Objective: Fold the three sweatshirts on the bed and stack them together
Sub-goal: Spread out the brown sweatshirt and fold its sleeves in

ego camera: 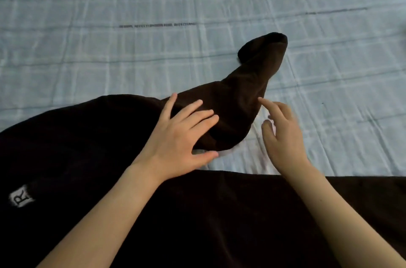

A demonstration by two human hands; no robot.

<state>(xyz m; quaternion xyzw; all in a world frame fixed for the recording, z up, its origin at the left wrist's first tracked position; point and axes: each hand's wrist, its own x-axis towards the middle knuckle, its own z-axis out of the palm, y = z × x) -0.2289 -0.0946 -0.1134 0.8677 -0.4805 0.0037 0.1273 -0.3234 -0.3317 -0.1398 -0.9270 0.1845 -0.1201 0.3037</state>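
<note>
Head view. Left hand (175,138): grip wide, fingers spread, palm flat on the sleeve (241,100) of a dark brown sweatshirt (153,212). Nothing pinched; the thumb tip lies at the sleeve's near edge, where a small patch of white shows under the cloth.

Right hand (283,135): grip loosely wide and empty, fingers half curled. The index fingertip is at the right edge of the sleeve; whether it touches the cloth cannot be told. The rest of this hand is over bare sheet, just beside the sleeve.

The sweatshirt lies on the bed (131,4), spread over the near half of the view. Its sleeve runs up and to the right, tapering to a cuff (270,40) that ends with its opening raised and turned away.

Cut off or hard to read: the garment body runs out of frame at the left, bottom and right edges, so its outline is incomplete. The fabric is nearly black here and folds are barely legible. A small white patch with the letter R (21,198) sits near the left edge. Only one sweatshirt is in view.

The pale blue checked sheet beyond the cuff and to the right of the sleeve is bare.
</note>
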